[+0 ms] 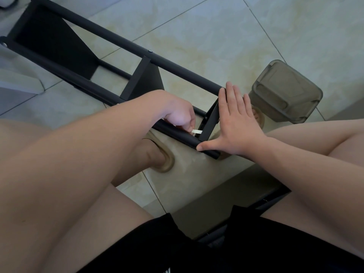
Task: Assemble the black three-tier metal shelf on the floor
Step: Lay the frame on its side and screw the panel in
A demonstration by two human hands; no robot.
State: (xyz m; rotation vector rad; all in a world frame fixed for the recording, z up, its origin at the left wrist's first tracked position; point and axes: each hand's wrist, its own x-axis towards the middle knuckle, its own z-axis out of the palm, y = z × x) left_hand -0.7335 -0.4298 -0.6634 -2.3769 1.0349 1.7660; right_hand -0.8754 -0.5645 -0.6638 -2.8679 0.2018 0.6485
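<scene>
Black shorts [177, 249] filled the 6 o'clock edge of the head view, with a seated person's bare thighs spreading toward 8 and 4 o'clock. From 8 o'clock the left forearm reached toward the centre, where the left hand [177, 115] was curled tight, its fingers pinching a small silver tool [197, 131] against the near post [59, 70] of the shelf [110, 36]. What kind of tool it was could not be told.

The black shelf lay on its side on the pale tiled floor [216, 36], running from 10 o'clock down to the centre, with two long posts side by side and flat tiers set between them. Its near end stopped just in front of the person's knees. Below the left hand, toward 7 o'clock of centre, a foot in a tan sandal [167, 160] rested on the tiles under the near post.

Just right of centre, the right hand [238, 125] was spread flat, its fingers straight and close together against the end tier [210, 123] and reaching up to the tip of the far post. Its thumb [208, 145] stretched out to 9 o'clock and pressed on the end of the near post. That hand gripped nothing.

At 2 o'clock, near the shelf's end, a smoky translucent bin [285, 91] sat on the floor.
</scene>
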